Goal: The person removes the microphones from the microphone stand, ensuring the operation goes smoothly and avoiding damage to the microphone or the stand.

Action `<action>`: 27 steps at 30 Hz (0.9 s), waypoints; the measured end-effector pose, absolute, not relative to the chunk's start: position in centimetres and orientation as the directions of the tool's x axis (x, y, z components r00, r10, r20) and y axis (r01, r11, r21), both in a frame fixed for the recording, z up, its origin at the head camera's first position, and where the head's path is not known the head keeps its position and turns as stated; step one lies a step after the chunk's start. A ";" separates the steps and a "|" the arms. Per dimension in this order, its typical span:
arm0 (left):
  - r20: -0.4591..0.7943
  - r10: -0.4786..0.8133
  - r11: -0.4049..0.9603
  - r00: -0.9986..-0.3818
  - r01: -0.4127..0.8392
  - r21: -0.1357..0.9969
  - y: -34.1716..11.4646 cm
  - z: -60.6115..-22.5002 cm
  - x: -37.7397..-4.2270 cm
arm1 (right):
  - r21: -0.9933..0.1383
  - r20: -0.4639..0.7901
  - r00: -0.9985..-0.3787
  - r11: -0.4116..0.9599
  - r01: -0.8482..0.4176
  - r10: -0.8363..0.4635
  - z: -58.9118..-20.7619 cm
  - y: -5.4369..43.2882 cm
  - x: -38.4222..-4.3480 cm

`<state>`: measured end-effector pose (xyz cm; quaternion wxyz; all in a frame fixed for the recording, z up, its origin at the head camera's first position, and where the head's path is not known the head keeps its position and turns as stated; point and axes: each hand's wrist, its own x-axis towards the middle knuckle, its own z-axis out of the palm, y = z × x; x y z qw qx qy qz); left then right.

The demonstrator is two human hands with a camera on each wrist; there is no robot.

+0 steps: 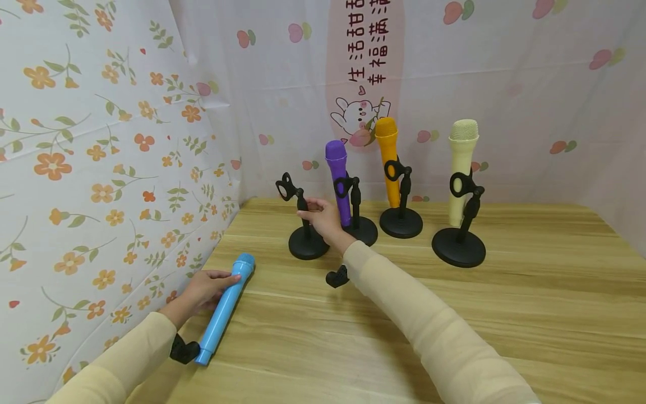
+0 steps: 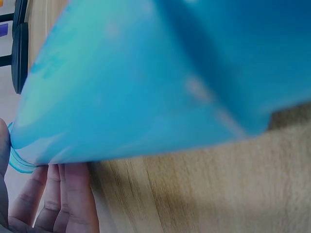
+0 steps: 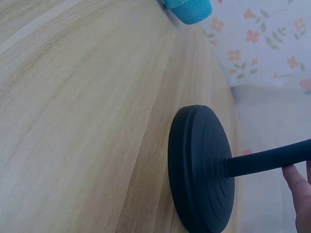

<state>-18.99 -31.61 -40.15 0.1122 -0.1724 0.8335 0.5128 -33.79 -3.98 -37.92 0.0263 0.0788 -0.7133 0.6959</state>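
Observation:
My left hand (image 1: 206, 287) grips a light blue microphone (image 1: 225, 310) near its head, thumb on top. The microphone slants at the table's left side, its head pointing away. In the left wrist view its blue body (image 2: 121, 97) fills most of the picture, with the fingers (image 2: 77, 199) beneath it. Farther back, my right hand (image 1: 327, 220) pinches the pole of a black microphone stand (image 1: 309, 245) whose clip holds nothing. The right wrist view shows the stand's round base (image 3: 201, 170) and a finger (image 3: 296, 187) against the pole.
To the right, a purple microphone (image 1: 337, 163), an orange microphone (image 1: 387, 151) and a cream microphone (image 1: 461, 151) stand in black stands on the wooden table (image 1: 555, 292). A flowered cloth (image 1: 116, 168) borders the left, a printed cloth (image 1: 282, 112) the back.

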 end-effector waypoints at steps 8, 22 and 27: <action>-0.366 -0.172 0.429 -0.915 -0.404 0.808 -31.6 -40.0 -19.0 | -0.989 0.148 -0.986 0.020 -0.150 -0.078 -37.8 -3.9 -33.7; -0.364 -0.168 0.437 -0.916 -0.400 0.806 -31.6 -40.2 -18.8 | -0.987 0.151 -0.979 0.026 -0.156 -0.136 -37.7 -3.8 -33.5; -0.364 -0.163 0.434 -0.917 -0.398 0.808 -31.5 -40.1 -18.8 | -0.988 0.148 -0.979 0.030 -0.153 -0.138 -37.6 -3.7 -33.4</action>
